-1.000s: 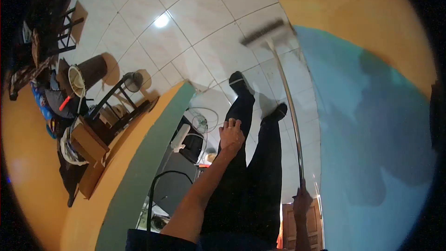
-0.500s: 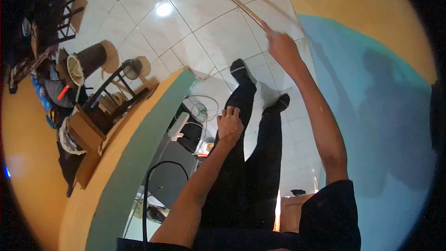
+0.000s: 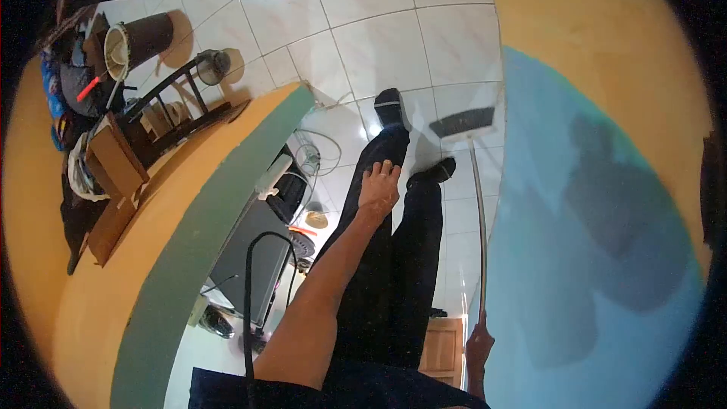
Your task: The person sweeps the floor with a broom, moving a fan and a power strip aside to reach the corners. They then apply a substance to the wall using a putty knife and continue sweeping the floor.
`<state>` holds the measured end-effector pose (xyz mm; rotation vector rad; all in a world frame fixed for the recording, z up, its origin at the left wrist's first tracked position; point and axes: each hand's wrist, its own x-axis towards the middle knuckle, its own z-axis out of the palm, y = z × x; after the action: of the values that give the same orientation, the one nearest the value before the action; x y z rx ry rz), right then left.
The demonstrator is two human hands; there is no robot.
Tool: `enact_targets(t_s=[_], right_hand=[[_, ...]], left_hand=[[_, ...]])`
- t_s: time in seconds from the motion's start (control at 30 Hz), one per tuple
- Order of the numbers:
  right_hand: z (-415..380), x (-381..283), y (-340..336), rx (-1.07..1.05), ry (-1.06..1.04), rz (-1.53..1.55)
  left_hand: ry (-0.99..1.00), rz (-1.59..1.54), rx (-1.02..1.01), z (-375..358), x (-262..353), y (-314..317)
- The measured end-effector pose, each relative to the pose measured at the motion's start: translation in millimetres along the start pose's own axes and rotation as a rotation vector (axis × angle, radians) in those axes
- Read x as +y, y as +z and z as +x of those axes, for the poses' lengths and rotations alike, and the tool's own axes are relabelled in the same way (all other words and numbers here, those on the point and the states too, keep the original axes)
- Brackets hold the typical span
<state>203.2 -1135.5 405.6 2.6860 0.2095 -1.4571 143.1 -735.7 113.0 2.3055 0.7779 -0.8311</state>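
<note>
A broom lies to the right of my feet, its dark-bristled head (image 3: 463,124) on the tiles close to the blue wall. Its long thin handle (image 3: 480,220) runs back along the wall towards my body. My right hand (image 3: 478,344) is low at the right, closed round the handle near its end. On my left leg, around the knee of the black trousers (image 3: 367,153), rests my left hand (image 3: 379,185), fingers stretched out and holding nothing.
A low yellow-and-green wall (image 3: 197,212) stands at my left. Past it are a bucket (image 3: 148,39), a cardboard box (image 3: 117,155) and a dark rack (image 3: 182,87). Cables (image 3: 322,148) lie on the floor near my left leg. The blue-and-yellow wall (image 3: 583,204) borders my right side.
My right hand has drawn back towards my body, bringing the broom head from the far floor to beside my feet. My left hand stays on my leg. The view has shifted slightly.
</note>
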Motion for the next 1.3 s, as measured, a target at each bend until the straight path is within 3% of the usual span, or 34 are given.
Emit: enact_targets(t_s=[0.07,0.17,0.2,0.27,0.33,0.4,0.47,0.53,0.57,0.67,0.73,0.83,0.9,0.97,1.03,1.07,1.17,1.2,1.27,1.3], right_hand=[[-8.9,0.1,-2.6,-0.076,0.105,-0.145],[-7.9,-50.5,-25.4,0.065,0.109,0.325],[6.5,-50.8,-18.3,0.06,0.109,0.322],[41.1,-37.0,14.0,0.165,-0.158,0.046],[104.3,-103.3,17.4,0.0,-0.009,0.094],[174.7,-172.6,32.2,-0.028,-0.239,0.11],[232.6,-283.5,33.4,0.176,-0.554,0.448],[289.9,-404.1,35.9,0.176,-0.757,0.351],[309.3,-429.9,47.5,0.075,-0.699,0.289],[335.1,-461.1,48.2,0.147,-0.744,0.148],[331.7,-441.5,34.2,0.084,-0.688,-0.069],[312.8,-347.5,29.2,0.069,-0.655,-0.21],[293.7,-251.6,30.0,0.1,-0.623,-0.282],[259.1,-178.8,5.6,0.148,-0.669,-0.392],[218.1,-130.4,-23.4,0.086,-0.494,-0.391],[195.7,-118.3,-39.2,0.056,-0.347,-0.314],[149.7,-66.7,-65.0,0.09,-0.294,-0.187],[138.4,-71.0,-70.5,0.084,-0.291,-0.194],[117.0,-80.5,-77.6,0.043,-0.091,-0.021],[115.5,-71.8,-73.2,0.053,-0.182,-0.048]], left_hand=[[0.001,-0.027,0.01,1.2,0.6,-1.8],[-0.003,-0.068,0.009,0.5,-3.2,-0.6],[-0.001,-0.087,0.008,0.4,-4.5,0.1],[-0.009,-0.1,0.002,-1.7,-5.5,0.7],[-0.02,-0.11,0.004,-2.4,-7.9,2.3],[-0.013,-0.122,0.031,-4.6,-10.8,5.5],[-0.029,-0.133,0.015,-4.9,-9.8,1.8],[-0.056,-0.149,-0.001,-7.5,-13.3,-1.0],[-0.072,-0.15,-0.026,-9.4,-13.8,-2.3],[-0.1,-0.15,0.003,-9.2,-13.7,-9.8],[-0.12,-0.201,0.031,-12.6,-17.1,-0.4],[-0.142,-0.227,0.004,-15.0,-18.9,4.5],[-0.151,-0.262,0.095,-15.8,-23.6,1.5],[-0.202,-0.301,0.059,-15.0,-31.2,3.2],[-0.25,-0.34,0.008,-21.4,-34.2,7.6],[-0.242,-0.332,0.005,-22.6,-34.3,8.7],[-0.222,-0.331,0.015,-17.8,-33.9,8.7],[-0.213,-0.336,0.02,-18.8,-31.9,8.6],[-0.212,-0.337,0.046,-18.3,-29.8,7.8],[-0.206,-0.33,0.078,-16.4,-30.3,6.7]])
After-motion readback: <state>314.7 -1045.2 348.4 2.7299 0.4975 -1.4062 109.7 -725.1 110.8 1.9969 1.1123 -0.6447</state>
